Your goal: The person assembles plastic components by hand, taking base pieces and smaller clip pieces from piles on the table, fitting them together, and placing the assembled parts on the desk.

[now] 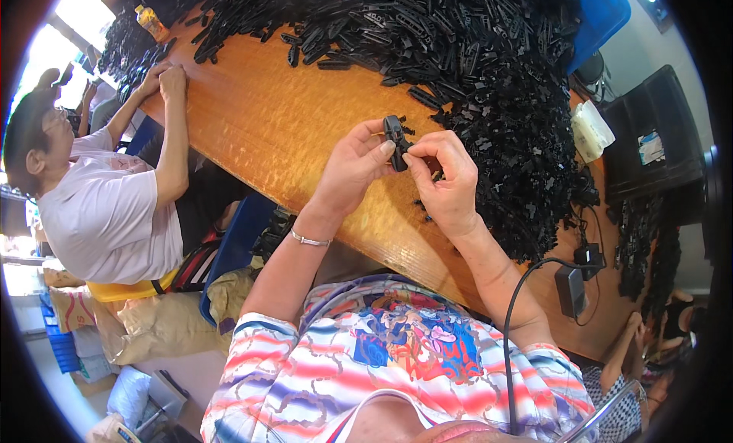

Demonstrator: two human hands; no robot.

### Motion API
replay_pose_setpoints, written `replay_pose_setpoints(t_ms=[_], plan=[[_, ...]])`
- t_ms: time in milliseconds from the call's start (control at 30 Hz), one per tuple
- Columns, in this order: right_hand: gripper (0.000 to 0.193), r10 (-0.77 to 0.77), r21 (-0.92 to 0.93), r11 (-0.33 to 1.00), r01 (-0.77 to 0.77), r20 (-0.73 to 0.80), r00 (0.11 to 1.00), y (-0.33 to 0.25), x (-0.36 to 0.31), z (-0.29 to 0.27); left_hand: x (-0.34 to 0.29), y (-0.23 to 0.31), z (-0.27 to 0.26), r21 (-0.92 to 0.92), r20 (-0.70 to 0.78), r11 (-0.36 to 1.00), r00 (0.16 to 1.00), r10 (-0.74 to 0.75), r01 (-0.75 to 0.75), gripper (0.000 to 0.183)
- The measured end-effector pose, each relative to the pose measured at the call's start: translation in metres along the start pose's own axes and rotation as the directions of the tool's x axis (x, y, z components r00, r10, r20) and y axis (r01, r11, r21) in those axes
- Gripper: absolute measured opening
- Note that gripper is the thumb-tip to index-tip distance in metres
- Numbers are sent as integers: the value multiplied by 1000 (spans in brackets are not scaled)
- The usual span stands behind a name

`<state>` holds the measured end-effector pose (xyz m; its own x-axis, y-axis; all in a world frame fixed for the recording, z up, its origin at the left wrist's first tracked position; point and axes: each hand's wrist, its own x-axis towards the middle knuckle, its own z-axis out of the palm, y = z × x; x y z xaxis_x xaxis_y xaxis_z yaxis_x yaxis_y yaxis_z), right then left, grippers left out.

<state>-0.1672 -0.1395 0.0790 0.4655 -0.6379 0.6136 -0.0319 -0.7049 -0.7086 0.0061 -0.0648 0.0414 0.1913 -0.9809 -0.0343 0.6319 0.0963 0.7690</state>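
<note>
Above the near edge of the wooden table (pixel 259 99), a long, narrow black plastic part (pixel 394 141) stands upright between the thumb and fingers of my left hand (pixel 350 168). My right hand (pixel 449 176) meets it from the right, thumb and forefinger pinched against its side. Whatever sits in that pinch is too small and covered to make out. Just beyond my hands spreads a heap of small black plastic pieces (pixel 511 161). Farther back lies a big pile of long black plastic parts (pixel 359 31) like the held one.
At the left, a co-worker (pixel 107 191) sits with both hands at the table edge, near a yellow bottle (pixel 151 23). A blue bin (pixel 603 19) stands far right. Nearer are a white packet (pixel 592 130), a black crate (pixel 657 138) and an adapter (pixel 571 290) with a cable.
</note>
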Motion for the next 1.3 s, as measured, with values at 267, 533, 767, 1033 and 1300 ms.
replay_pose_setpoints(t_ms=[267,533,767,1033,1300], plan=[[18,54,-26,998,-52,82,995,-12,3,-9,-6,2,3,28,-38,998,998,-49,50,36],[16,-107,-34,992,119,247,963,-8,14,-19,-6,6,-3,300,-99,950,994,-56,84,39],[17,-171,-53,977,208,396,902,7,19,-20,-9,12,-9,380,-93,918,992,-85,114,40],[26,241,-97,971,-221,406,881,13,-2,-11,-32,-1,0,429,-58,903,996,62,-31,22],[26,363,-30,909,-416,546,755,26,-43,35,-81,10,-13,813,-75,579,978,196,-53,29]])
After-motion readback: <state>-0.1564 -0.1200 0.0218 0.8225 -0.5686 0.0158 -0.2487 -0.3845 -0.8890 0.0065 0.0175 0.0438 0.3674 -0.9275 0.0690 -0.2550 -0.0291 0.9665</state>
